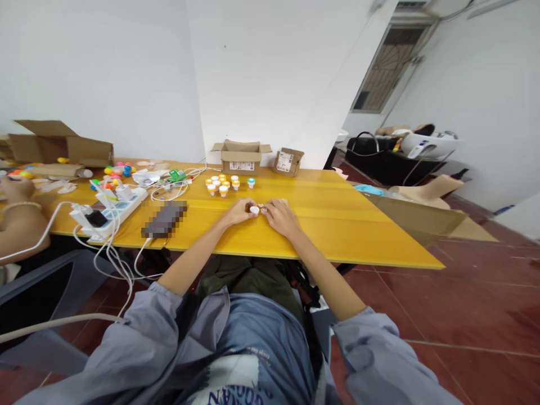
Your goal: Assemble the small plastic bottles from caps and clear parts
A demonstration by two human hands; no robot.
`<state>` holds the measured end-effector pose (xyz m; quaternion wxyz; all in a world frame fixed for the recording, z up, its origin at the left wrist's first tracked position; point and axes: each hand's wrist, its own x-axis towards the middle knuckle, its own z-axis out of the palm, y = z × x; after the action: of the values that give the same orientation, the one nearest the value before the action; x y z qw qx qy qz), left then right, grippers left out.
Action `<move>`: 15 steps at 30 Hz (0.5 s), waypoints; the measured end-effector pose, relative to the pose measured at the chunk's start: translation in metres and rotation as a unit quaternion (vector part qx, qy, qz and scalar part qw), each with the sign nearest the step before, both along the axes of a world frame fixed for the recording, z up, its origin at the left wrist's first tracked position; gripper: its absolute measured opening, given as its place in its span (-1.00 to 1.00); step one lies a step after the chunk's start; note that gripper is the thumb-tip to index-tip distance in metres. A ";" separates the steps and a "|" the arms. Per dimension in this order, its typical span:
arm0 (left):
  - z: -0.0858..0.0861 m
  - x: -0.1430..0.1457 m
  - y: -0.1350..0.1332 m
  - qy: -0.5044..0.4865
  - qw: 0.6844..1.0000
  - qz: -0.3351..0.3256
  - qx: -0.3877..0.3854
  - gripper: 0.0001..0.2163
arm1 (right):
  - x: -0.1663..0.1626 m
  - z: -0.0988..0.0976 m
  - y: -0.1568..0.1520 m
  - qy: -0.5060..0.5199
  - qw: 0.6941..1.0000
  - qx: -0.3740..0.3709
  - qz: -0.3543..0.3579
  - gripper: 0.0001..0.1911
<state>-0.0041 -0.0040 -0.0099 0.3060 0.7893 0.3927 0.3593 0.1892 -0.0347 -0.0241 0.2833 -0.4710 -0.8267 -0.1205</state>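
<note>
Near the table's front edge, my left hand [238, 212] is closed around a small brown bottle [248, 208]. The bottle lies tilted, its white end [255, 210] pointing toward my other hand. Just to the right, my right hand [282, 217] rests low over the tabletop with its fingers stretched toward several tiny whitish pieces [262, 207]. These pieces lie between the two hands and are too small to name. Beyond my hands stand several small white jars with orange lids [223, 190] in a cluster, plus one jar with a teal lid [251, 183].
On the yellow table [337, 225], an open carton [241, 157] and a smaller box [289, 162] stand by the wall. Leftward are a blurred dark device [164, 218], a power strip [122, 211] with cables, and colourful balls [120, 170]. Another person's arm [19, 214] reaches in at far left.
</note>
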 end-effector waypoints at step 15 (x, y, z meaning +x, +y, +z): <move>-0.002 0.000 0.001 -0.006 1.000 -0.025 0.003 -0.80 | 0.004 -0.006 0.007 -0.011 1.000 0.007 0.016 -0.74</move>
<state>-0.0039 -0.0032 -0.0118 0.3151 0.7975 0.3699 0.3577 0.1929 -0.0275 -0.0299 0.2797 -0.4545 -0.8361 -0.1271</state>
